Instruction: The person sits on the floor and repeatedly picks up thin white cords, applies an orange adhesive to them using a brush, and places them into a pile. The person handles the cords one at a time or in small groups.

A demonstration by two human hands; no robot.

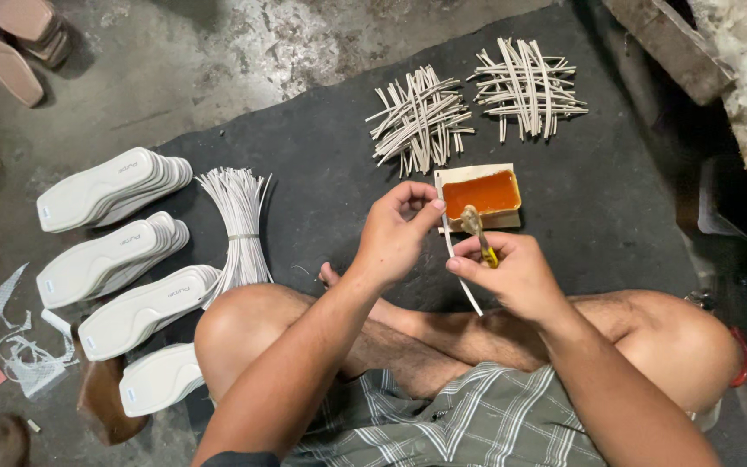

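My left hand (395, 235) pinches the top end of a thin white strip (460, 264) that runs down and to the right between both hands. My right hand (512, 272) grips a small yellow-handled brush (480, 235), its glue-wet tip resting on the strip just below a tray of orange glue (482, 194). I sit cross-legged on a dark mat (322, 147), with both hands above my shins.
Two crisscrossed piles of white strips (418, 117) (527, 86) lie beyond the glue tray. A tied bundle of white strips (237, 220) and several fanned stacks of white shoe insoles (114, 186) lie to the left. Scraps litter the concrete floor (23, 346).
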